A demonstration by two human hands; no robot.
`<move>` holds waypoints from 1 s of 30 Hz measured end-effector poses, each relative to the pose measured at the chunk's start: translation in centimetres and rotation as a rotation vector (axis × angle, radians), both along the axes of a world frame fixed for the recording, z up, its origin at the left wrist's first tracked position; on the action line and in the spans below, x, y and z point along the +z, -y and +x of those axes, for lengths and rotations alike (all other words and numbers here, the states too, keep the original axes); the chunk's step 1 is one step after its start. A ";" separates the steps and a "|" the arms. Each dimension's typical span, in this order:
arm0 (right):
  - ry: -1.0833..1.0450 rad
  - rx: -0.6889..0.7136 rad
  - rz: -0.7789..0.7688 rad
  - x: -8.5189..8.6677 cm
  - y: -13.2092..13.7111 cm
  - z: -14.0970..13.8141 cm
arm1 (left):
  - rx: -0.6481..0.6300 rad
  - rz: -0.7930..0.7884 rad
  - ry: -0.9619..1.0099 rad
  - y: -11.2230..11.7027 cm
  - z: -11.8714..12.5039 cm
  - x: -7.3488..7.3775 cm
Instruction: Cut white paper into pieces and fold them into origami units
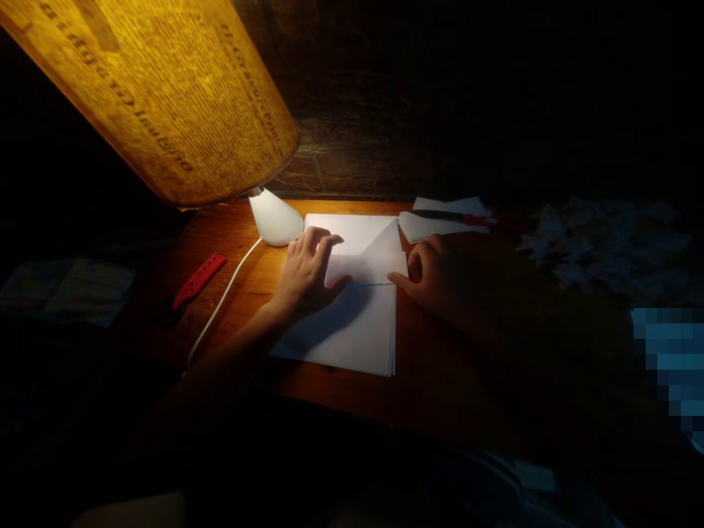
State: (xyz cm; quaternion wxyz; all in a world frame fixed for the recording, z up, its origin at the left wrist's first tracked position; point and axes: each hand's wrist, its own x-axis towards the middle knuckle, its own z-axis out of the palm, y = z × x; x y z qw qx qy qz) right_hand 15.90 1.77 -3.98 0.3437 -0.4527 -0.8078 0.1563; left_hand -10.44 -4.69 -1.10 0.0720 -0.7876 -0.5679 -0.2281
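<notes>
A stack of white paper sheets (pixel 352 337) lies on the wooden table under the lamp. Across its upper half is a folded white paper (pixel 374 270), with a slanting crease or flap edge above the folded band. My left hand (pixel 308 268) is at the left end of this band, its fingers curved and spread apart, the thumb tip resting near the lower edge. At the other end, my right hand (pixel 434 275) is closed, with the thumb on the paper's right corner and the index finger bent against its side. The other right fingers are in shadow.
A lamp with a printed yellow shade (pixel 209 103) and white base (pixel 275 218) leans at the upper left; its white cord (pixel 225 297) runs down. Nearby lies a red-handled tool (pixel 199 281). Behind are folded papers (pixel 448 229) under a dark-and-red tool (pixel 440 215). Paper pieces (pixel 605 246) heap right.
</notes>
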 end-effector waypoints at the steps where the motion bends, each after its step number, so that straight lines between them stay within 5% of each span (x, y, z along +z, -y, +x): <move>1: 0.004 0.007 0.001 -0.1 0.0 0.0 | -0.082 -0.001 -0.006 0.0 0.1 0.0; 4: 0.007 0.027 0.009 -0.2 -0.1 0.1 | -0.378 -0.102 0.013 -0.2 0.5 0.0; 7: -0.020 0.039 0.020 -0.2 -0.1 0.2 | -0.502 -0.192 0.042 -0.3 0.7 -0.1; 10: -0.058 0.100 0.083 0.3 0.1 0.4 | -0.497 -0.209 0.035 -0.3 0.8 -0.1; 17: 0.129 0.478 0.206 1.4 1.0 1.0 | -0.527 -0.212 0.038 -0.3 0.7 0.1; 30: 0.242 0.475 0.249 0.8 0.9 1.3 | -0.507 -0.198 0.005 -0.2 0.4 0.0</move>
